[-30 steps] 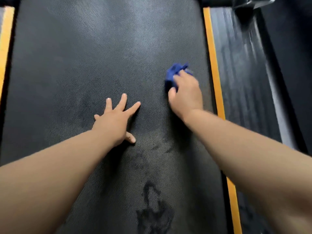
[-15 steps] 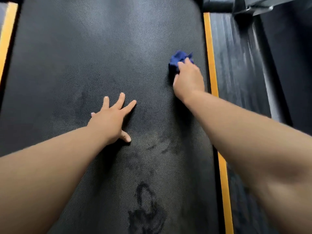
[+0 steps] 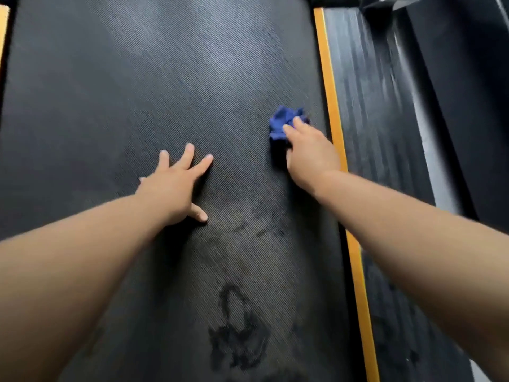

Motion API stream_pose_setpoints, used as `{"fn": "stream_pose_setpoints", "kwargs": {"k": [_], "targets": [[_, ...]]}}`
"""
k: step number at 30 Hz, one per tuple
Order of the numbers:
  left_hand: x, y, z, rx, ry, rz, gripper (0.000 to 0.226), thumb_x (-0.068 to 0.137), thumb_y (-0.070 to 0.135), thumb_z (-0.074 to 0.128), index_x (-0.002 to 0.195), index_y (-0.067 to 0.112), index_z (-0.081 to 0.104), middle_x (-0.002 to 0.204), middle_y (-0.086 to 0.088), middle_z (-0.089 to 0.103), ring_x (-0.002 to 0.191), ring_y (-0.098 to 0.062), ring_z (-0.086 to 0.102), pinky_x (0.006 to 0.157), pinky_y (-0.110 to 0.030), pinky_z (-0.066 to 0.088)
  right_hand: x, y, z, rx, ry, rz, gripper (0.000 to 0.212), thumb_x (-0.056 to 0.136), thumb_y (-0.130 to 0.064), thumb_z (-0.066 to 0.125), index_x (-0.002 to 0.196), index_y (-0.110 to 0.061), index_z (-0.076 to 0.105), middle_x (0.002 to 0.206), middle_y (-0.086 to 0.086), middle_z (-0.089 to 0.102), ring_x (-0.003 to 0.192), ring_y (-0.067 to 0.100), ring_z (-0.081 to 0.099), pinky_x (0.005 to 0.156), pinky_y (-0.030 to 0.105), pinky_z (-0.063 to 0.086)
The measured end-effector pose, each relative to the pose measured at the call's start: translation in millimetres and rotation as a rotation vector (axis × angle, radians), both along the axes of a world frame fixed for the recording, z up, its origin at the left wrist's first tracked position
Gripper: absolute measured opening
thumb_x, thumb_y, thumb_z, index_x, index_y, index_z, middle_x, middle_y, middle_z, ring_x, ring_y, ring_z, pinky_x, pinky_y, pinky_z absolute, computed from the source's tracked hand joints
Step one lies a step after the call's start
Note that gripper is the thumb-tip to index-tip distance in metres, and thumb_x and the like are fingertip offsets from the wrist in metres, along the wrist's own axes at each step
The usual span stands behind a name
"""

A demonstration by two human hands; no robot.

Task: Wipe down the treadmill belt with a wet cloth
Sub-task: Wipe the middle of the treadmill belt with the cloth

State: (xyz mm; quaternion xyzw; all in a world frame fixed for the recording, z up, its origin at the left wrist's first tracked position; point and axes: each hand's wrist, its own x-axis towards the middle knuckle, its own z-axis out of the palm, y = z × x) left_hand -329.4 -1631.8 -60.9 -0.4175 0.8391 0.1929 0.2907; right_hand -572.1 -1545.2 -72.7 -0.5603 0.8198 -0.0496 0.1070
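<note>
The right hand (image 3: 311,154) grips the bunched blue cloth (image 3: 283,121) right of centre, pressing it to the belt (image 3: 137,78) beside the yellow strip (image 3: 327,78). The left hand (image 3: 176,186) lies spread flat at centre. It looks mid-wipe (wet smears sit low in frame), and the drier upper left likely comes next. Half a second ago the cloth was higher.

Both bare forearms reach forward. The left grip (image 3: 176,188) lies flat on the belt (image 3: 137,78) near its middle, fingers spread, thumb out. The right grip (image 3: 311,155), fingers curled, holds a bunched blue cloth (image 3: 279,124) by the belt's right edge.
</note>
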Motion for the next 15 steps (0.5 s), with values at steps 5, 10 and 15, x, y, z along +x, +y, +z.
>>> {"fn": "stream_pose_setpoints", "kwargs": {"k": [5, 10, 15], "targets": [[-3.1, 2.4, 1.3, -0.054, -0.004, -0.019, 0.126, 0.058, 0.061, 0.080, 0.147, 0.047, -0.010, 0.156, 0.011, -0.022, 0.144, -0.037, -0.008, 0.105, -0.062, 0.032, 31.1, 99.7, 3.3, 0.071, -0.010, 0.132, 0.034, 0.074, -0.001, 0.062, 0.108, 0.000, 0.061, 0.122, 0.024, 0.057, 0.108, 0.039, 0.059, 0.090, 0.040, 0.050], [-5.8, 4.9, 4.1, -0.073, -0.033, -0.022, 0.127, 0.058, 0.061, 0.080, 0.147, 0.046, -0.009, 0.157, 0.008, -0.020, 0.144, -0.040, -0.006, 0.107, -0.061, 0.030, -3.2, 51.9, 10.2, -0.061, 0.151, 0.106, 0.024, 0.080, -0.009, 0.042, 0.092, -0.004, 0.062, 0.105, 0.020, 0.062, 0.094, 0.038, 0.061, 0.079, 0.042, 0.050], [-16.8, 9.7, 16.4, -0.148, -0.125, -0.084, 0.126, 0.061, 0.062, 0.078, 0.149, 0.039, -0.009, 0.159, -0.003, -0.012, 0.144, -0.038, 0.004, 0.111, -0.058, 0.024, -1.5, 59.0, 20.9, 0.224, 0.166, 0.045, 0.054, 0.080, -0.026, 0.042, 0.128, -0.003, 0.046, 0.135, 0.024, 0.045, 0.120, 0.036, 0.046, 0.103, 0.040, 0.030]]}}
